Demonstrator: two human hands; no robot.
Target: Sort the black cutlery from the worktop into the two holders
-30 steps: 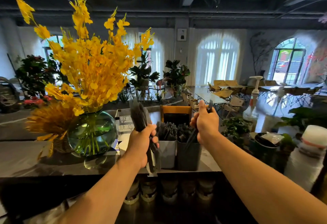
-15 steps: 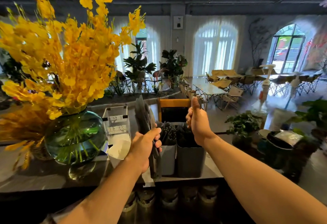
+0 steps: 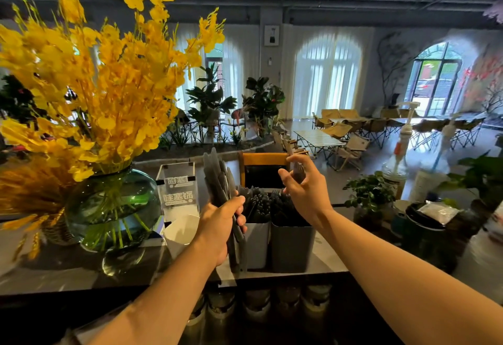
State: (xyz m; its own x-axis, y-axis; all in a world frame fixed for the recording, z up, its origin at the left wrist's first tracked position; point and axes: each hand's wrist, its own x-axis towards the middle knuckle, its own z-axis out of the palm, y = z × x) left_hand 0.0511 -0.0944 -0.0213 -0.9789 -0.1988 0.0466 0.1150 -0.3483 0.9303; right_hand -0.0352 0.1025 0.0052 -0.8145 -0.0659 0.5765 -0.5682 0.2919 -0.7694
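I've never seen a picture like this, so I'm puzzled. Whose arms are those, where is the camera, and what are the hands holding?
There is no machine here: those are a person's two bare arms. The camera sits on the person's head and looks forward and down, so you see what they see. The left hand grips a bundle of black cutlery. The right hand pinches one small dark piece, maybe a fork, above two holders: a light grey holder and a dark holder, both full of black cutlery. They stand on a dark worktop, near a green glass vase of yellow flowers.
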